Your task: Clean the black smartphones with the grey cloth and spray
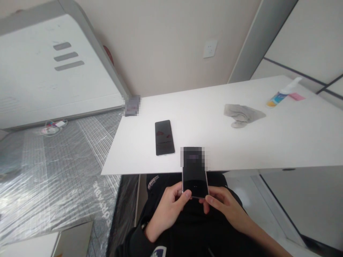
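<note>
Phone (195, 178) is gripped at its near corners by L hand (171, 205) & R hand (226, 205), long axis pointed fwd across bench (200, 125) edge, w/ 2nd phone (164, 137) laid fwd-left, nearer L hand.

One left hand (171, 205) and one right hand (226, 205) are showing, making two hands. One held phone (194, 179) and one lying phone (164, 137) are making two phones. One table (191, 117) is carrying one cloth (242, 114), one bottle (278, 97) and one pink item (298, 96), and one blurred item (132, 106) is sitting at its corner. Three slots (65, 56) are lining one white panel (34, 89), and one socket (210, 48) is sitting in one wall (166, 53).
</note>
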`<state>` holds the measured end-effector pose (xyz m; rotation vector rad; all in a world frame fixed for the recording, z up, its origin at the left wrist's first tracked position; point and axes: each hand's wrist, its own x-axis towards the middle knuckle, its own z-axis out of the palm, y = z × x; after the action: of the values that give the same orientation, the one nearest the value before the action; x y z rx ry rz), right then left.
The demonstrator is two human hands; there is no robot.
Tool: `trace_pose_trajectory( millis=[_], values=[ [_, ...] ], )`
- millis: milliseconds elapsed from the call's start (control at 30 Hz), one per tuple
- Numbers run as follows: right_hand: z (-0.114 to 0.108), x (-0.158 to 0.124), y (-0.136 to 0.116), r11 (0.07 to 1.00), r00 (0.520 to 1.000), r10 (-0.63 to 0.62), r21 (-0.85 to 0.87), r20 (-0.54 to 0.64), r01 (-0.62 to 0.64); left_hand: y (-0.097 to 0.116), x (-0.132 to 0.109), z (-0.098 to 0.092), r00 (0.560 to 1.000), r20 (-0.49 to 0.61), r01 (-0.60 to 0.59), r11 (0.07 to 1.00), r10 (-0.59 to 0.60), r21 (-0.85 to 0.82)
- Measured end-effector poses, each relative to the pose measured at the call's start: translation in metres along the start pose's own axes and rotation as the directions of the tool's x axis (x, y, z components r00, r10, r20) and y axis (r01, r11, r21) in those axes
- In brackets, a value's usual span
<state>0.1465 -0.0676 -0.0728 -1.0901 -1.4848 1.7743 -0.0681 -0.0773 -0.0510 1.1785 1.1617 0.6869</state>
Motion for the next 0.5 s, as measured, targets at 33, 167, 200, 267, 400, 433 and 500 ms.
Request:
trace_pose_trajectory(
  millis=[33, 167, 200, 267, 400, 433, 500],
  values=[
    [0.0004, 0.0002, -0.0005, 1.000, 1.000, 0.001, 0.004, 0.000, -0.001, 0.0009, -0.0002, 0.0000, 1.000, -0.005, -0.004, 1.000, 0.004, 0.003],
    [0.0014, 0.0008, -0.0017, 1.000, 1.000, -0.005, 0.011, -0.012, 0.005, 0.0041, -0.0009, 0.0000, 0.999, -0.019, -0.032, 0.999, 0.033, 0.020],
    [0.0016, 0.0009, -0.0016, 1.000, 1.000, -0.004, 0.014, -0.021, 0.005, 0.0042, -0.0007, 0.0002, 0.999, -0.020, -0.033, 0.999, 0.034, 0.029],
    [0.0018, 0.0012, -0.0014, 1.000, 0.999, 0.004, 0.016, -0.038, -0.004, 0.0030, 0.0001, 0.0007, 0.999, -0.025, -0.025, 0.998, 0.027, 0.056],
    [0.0019, 0.0004, -0.0042, 1.000, 0.999, 0.023, -0.017, -0.036, -0.024, -0.0001, 0.0009, 0.0015, 0.999, -0.031, -0.028, 0.996, 0.030, 0.080],
    [0.0020, -0.0003, -0.0059, 0.999, 0.999, 0.017, -0.036, -0.030, -0.018, 0.0007, -0.0003, 0.0010, 0.999, -0.028, -0.028, 0.996, 0.030, 0.086],
    [0.0020, -0.0022, -0.0099, 0.997, 1.000, -0.002, -0.072, -0.030, 0.000, 0.0061, -0.0053, -0.0021, 0.999, -0.030, -0.007, 0.986, 0.012, 0.166]
  ],
)
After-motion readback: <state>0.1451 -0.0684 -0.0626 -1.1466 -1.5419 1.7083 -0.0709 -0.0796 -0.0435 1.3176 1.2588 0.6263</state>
